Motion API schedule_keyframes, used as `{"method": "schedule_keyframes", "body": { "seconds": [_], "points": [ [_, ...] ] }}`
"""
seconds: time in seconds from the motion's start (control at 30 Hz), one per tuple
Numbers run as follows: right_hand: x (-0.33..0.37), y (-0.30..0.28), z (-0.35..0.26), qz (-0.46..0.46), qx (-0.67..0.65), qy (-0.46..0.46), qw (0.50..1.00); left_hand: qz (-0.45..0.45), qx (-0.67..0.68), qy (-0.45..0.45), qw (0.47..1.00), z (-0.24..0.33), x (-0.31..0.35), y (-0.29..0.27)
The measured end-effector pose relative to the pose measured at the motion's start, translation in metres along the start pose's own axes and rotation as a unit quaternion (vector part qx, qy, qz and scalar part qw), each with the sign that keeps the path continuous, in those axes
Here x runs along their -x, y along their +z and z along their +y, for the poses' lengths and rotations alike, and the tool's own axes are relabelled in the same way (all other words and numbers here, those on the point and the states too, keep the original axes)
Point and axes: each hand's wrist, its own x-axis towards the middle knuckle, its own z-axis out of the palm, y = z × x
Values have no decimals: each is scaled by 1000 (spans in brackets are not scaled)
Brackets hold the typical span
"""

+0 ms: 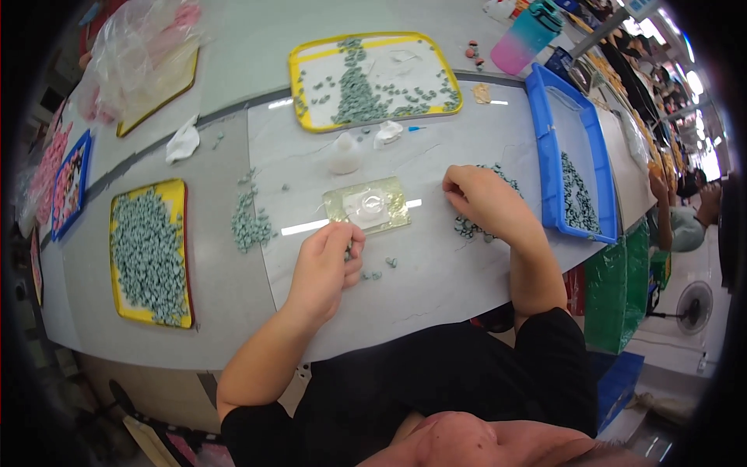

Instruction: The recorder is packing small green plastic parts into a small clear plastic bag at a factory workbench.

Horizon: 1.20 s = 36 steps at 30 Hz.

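Observation:
My left hand (325,265) is closed, fingertips pressed together around a small grey-green piece (348,253), mostly hidden by the fingers. It is at the near left corner of a yellowish translucent rectangular pad (398,212) with a round, clear-and-white spot in its middle. Over on the right, my right hand (490,204) has its thumb and fingers pinched together above a pile of small dark-green patterned pieces (471,229). Anything between those fingertips is too small to make out. Several loose grey-green pieces (391,263) lie just right of my left hand.
A white squat bottle (344,156) stands behind the pad. Yellow-rimmed trays of green pieces sit at the back (294,82) and left (189,307). A blue bin (548,183) is at the right, a teal-pink bottle (525,39) beyond. Crumpled tissue (183,140) lies back left.

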Motion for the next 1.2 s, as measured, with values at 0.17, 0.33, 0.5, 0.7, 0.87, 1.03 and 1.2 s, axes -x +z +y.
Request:
{"method": "schedule_keyframes", "body": {
  "seconds": [0.17,0.33,0.5,0.7,0.87,1.03,1.2],
  "points": [
    [-1,8,0,-2,-26,-12,1000,19,-8,11,1000,-7,-6,-8],
    [11,0,14,31,-60,-16,998,-2,-26,47,999,-8,8,1],
    [12,6,5,65,-83,-71,992,13,30,53,998,-9,9,6],
    [14,23,-21,108,-216,-165,956,-20,-7,68,997,-16,9,-5],
    [22,45,-45,138,-280,-271,910,-71,-12,43,996,-24,13,1],
    [32,48,-54,184,-272,-306,893,-94,-6,26,995,-25,22,14],
    [34,44,-53,198,-239,-307,900,-73,11,34,997,-25,24,18]
  ]
}}
